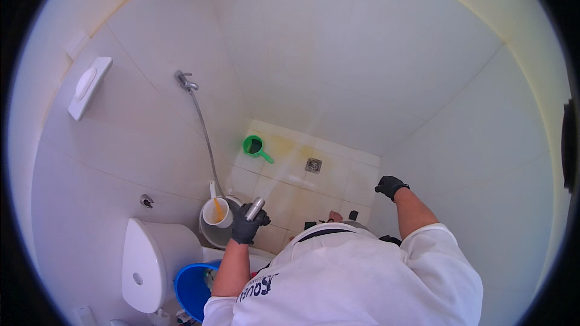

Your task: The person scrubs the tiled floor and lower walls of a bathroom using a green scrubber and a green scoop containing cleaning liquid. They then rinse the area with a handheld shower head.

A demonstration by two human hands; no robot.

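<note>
My left hand (244,231), in a black glove, grips a metal handheld sprayer (255,208). A thin jet of water runs from its head toward the far tiled wall (312,77). My right hand (390,187), also gloved in black, is held out near the right wall with its fingers curled; I see nothing in it. Beyond the spray, a green plastic dipper (253,146) with dark liquid in it sits on the floor tiles (283,176). Yellowish stains show between the dipper and a square floor drain (313,165).
Left of me stand a pail (217,235) with a white dipper (213,213) on top, a toilet cistern (145,267) and a blue bucket (192,290). A metal hose (205,131) hangs from a wall tap (186,81). A soap dish (90,88) juts from the left wall.
</note>
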